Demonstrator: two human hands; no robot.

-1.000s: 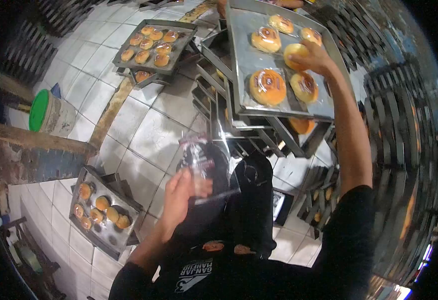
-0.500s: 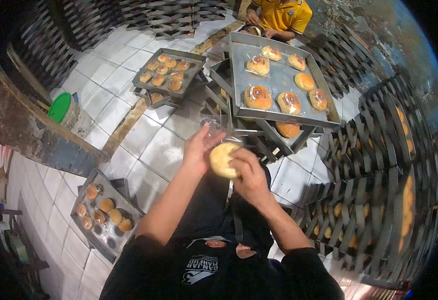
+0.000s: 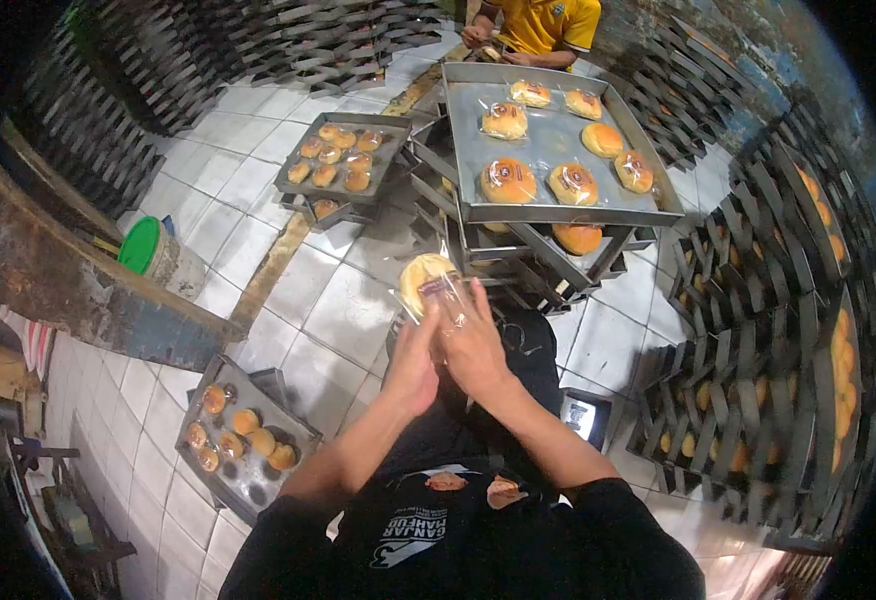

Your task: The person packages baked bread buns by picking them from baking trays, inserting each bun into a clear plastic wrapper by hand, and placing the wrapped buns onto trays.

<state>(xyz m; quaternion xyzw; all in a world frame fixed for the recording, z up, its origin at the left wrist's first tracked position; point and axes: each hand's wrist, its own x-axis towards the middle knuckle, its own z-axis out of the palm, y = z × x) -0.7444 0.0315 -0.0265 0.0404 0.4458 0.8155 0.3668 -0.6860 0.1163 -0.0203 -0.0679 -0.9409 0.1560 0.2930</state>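
A round bun (image 3: 421, 281) sits inside a clear plastic bag in front of me, with a printed label on the film. My left hand (image 3: 415, 365) grips the bag's near left side, thumb up along it. From the right, my right hand (image 3: 472, 345) closes round the same bag with its fingers along the film. Both hands meet just below the bun. Beyond them stands a large metal tray (image 3: 573, 215) of buns, most of them wrapped and labelled. One bun on it, a bare-looking one (image 3: 602, 140), shows no label.
Smaller trays of buns stand at the back left (image 3: 291, 187) and lower left (image 3: 303, 460). Stacked racks (image 3: 748, 400) with buns line the right side. A green-lidded bucket (image 3: 140, 245) stands left. A co-worker in a yellow shirt (image 3: 548, 25) sits at the back.
The bun, held bare-looking in my right hand before, is now inside the plastic bag. My hands have come together around it, and the view has shifted slightly.
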